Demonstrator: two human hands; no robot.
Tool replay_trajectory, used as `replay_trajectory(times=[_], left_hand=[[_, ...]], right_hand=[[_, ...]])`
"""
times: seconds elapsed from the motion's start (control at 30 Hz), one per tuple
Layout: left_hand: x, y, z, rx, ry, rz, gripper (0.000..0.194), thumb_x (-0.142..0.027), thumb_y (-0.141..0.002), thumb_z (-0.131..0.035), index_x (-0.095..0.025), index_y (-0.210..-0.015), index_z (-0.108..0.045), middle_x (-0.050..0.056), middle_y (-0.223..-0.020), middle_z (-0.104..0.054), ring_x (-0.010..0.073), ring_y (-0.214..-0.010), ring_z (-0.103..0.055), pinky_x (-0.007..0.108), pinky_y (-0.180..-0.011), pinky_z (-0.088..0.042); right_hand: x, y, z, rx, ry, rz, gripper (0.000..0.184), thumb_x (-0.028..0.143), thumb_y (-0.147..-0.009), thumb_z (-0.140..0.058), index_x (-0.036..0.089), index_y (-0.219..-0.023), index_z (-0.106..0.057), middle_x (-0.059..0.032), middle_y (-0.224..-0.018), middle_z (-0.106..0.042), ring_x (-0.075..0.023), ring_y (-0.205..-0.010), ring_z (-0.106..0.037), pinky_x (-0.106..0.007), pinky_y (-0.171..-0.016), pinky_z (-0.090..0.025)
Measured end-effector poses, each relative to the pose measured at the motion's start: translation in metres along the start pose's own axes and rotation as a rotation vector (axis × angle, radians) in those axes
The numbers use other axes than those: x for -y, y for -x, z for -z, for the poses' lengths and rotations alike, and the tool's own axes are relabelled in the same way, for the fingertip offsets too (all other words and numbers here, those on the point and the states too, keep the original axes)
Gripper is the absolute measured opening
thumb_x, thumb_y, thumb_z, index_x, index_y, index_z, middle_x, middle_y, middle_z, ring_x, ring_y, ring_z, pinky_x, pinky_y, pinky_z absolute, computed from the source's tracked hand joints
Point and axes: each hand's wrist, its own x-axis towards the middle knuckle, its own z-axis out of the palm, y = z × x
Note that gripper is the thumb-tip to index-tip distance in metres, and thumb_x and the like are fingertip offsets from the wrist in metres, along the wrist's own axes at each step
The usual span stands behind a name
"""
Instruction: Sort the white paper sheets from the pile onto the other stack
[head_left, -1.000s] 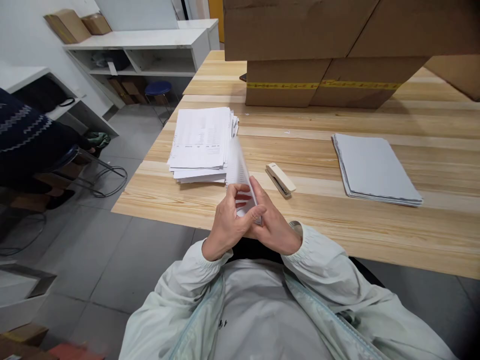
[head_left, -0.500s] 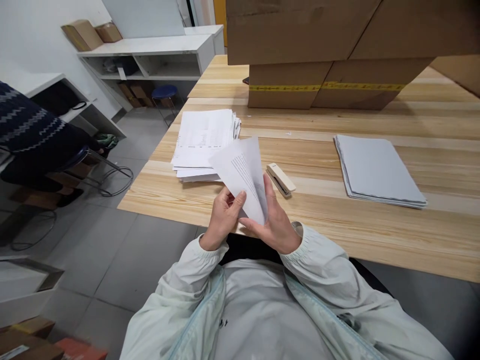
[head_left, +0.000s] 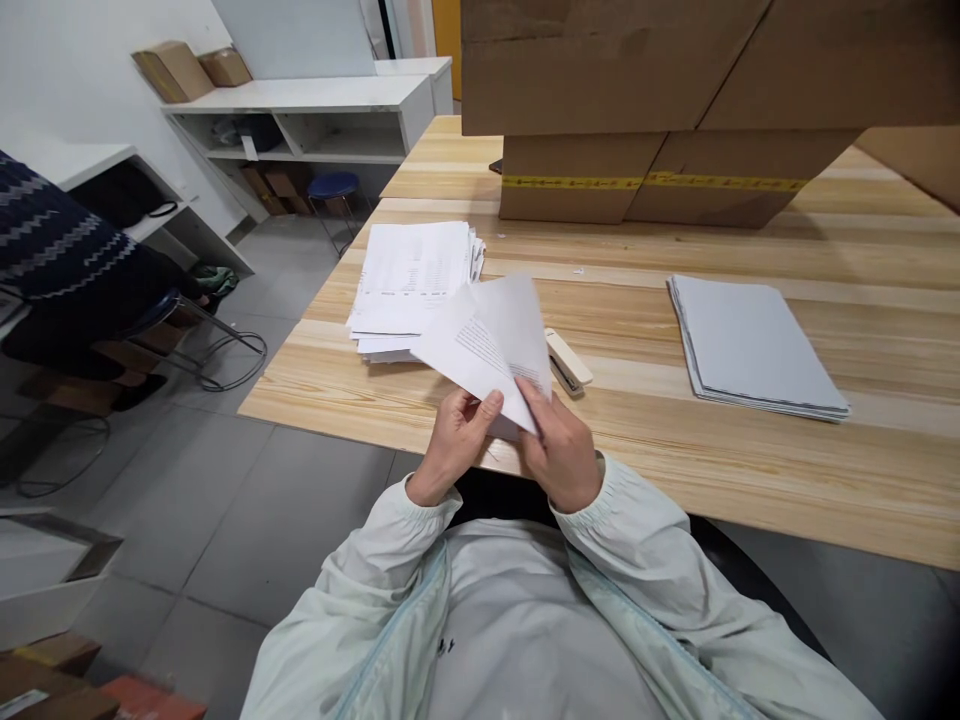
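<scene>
Fanned sheets of printed paper (head_left: 480, 340) are held up above the front edge of the table, between my two hands. My left hand (head_left: 459, 440) pinches their lower left part, thumb on top. At the lower right, my right hand (head_left: 559, 445) is closed on the sheets with its fingers over the front. A cream stapler (head_left: 570, 362) lies just beyond my right hand, partly behind the paper. Behind the sheets to the left is a stack of printed papers (head_left: 409, 275), its near right corner covered by them.
A neat pile of pale grey sheets (head_left: 754, 340) lies at the right of the wooden table (head_left: 637, 470). Large cardboard boxes (head_left: 577, 175) are stacked at the back. To the left, a seated person (head_left: 60, 240) is near a white shelf unit and a blue stool (head_left: 332, 186).
My right hand has gone from fingers spread along the paper's right edge to gripping its lower right part. The sheets have fanned wider apart. The view has shifted slightly.
</scene>
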Motion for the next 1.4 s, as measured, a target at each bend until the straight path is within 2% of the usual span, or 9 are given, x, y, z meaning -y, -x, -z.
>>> replay_trajectory(times=[0.1,0.23,0.37,0.5,0.73,0.9,1.0,1.17,1.4], left_hand=[[-0.007,0.006,0.005,-0.118,-0.034,-0.102,0.033,-0.051,-0.090,-0.064,-0.021,-0.102,-0.069,0.007,-0.102,-0.074,0.0197,-0.096,-0.068,0.030,-0.085,-0.054],[-0.017,0.006,0.014,-0.371,0.130,-0.177,0.035,-0.053,-0.090,-0.064,-0.027,-0.113,-0.061,0.006,-0.122,-0.067,0.0166,-0.099,-0.067,0.029,-0.082,-0.057],[-0.025,0.001,0.012,-0.098,0.405,0.173,0.051,-0.053,-0.086,-0.068,-0.026,-0.127,-0.057,0.010,-0.137,-0.063,0.0222,-0.118,-0.065,0.036,-0.095,-0.056],[-0.024,0.003,-0.003,0.161,0.506,0.390,0.048,-0.047,-0.078,-0.078,-0.017,-0.114,-0.069,0.012,-0.113,-0.075,0.0290,-0.111,-0.070,0.039,-0.094,-0.057],[-0.020,0.007,-0.011,0.055,0.463,0.304,0.038,-0.041,-0.068,-0.086,-0.018,-0.096,-0.073,0.009,-0.097,-0.079,0.0305,-0.107,-0.073,0.042,-0.093,-0.059],[-0.023,0.007,-0.006,0.021,0.443,0.275,0.043,-0.041,-0.067,-0.087,-0.020,-0.101,-0.072,0.008,-0.102,-0.079,0.0297,-0.109,-0.072,0.041,-0.093,-0.059],[-0.022,0.008,-0.006,0.025,0.431,0.261,0.044,-0.042,-0.069,-0.086,-0.020,-0.104,-0.072,0.008,-0.104,-0.079,0.0293,-0.109,-0.072,0.040,-0.094,-0.059],[-0.021,0.011,-0.009,0.044,0.424,0.259,0.046,-0.044,-0.072,-0.084,-0.020,-0.110,-0.072,0.009,-0.105,-0.078,0.0287,-0.107,-0.072,0.039,-0.092,-0.059],[-0.024,0.023,-0.020,0.116,0.433,0.201,0.047,-0.048,-0.085,-0.073,-0.020,-0.123,-0.070,0.009,-0.114,-0.077,0.0265,-0.111,-0.071,0.038,-0.100,-0.054]], right_hand=[[-0.019,-0.005,0.013,-0.182,-0.192,-0.165,0.026,0.032,-0.096,-0.053,0.022,-0.107,-0.075,-0.0081,-0.099,-0.078,-0.0254,-0.092,-0.074,-0.039,-0.083,-0.061],[-0.040,-0.001,0.038,-0.310,-0.351,-0.321,0.032,0.049,-0.090,-0.062,0.021,-0.087,-0.075,-0.0073,-0.086,-0.077,-0.0264,-0.085,-0.073,-0.040,-0.075,-0.061],[-0.042,0.011,0.058,-0.220,-0.597,-0.498,0.037,0.056,-0.083,-0.070,0.019,-0.084,-0.074,-0.0057,-0.081,-0.076,-0.0216,-0.076,-0.071,-0.035,-0.069,-0.059],[-0.033,0.021,0.064,-0.095,-0.684,-0.536,0.044,0.063,-0.078,-0.071,0.020,-0.071,-0.068,-0.0003,-0.057,-0.063,-0.0159,-0.051,-0.059,-0.030,-0.050,-0.052],[-0.047,0.014,0.084,-0.280,-0.816,-0.598,0.051,0.067,-0.086,-0.057,0.024,-0.061,-0.045,0.0023,-0.049,-0.051,-0.0112,-0.035,-0.041,-0.026,-0.031,-0.032],[-0.070,0.011,0.112,0.003,-0.953,-0.440,0.052,0.054,-0.095,-0.050,0.025,-0.064,-0.019,0.0113,-0.040,-0.018,-0.0073,-0.025,-0.011,-0.022,-0.025,-0.011],[-0.067,0.016,0.108,0.000,-0.903,-0.440,0.051,0.057,-0.097,-0.044,0.026,-0.064,-0.022,0.0108,-0.040,-0.019,-0.0079,-0.026,-0.012,-0.023,-0.027,-0.014],[-0.042,0.025,0.081,-0.348,-0.538,-0.598,0.049,0.062,-0.090,-0.057,0.022,-0.062,-0.053,0.0016,-0.048,-0.049,-0.0127,-0.043,-0.040,-0.029,-0.043,-0.034],[-0.017,0.022,0.068,-0.196,0.032,-0.261,0.052,0.051,-0.095,-0.051,0.020,-0.053,-0.048,0.0017,-0.043,-0.041,-0.0088,-0.042,-0.034,-0.028,-0.045,-0.025]])
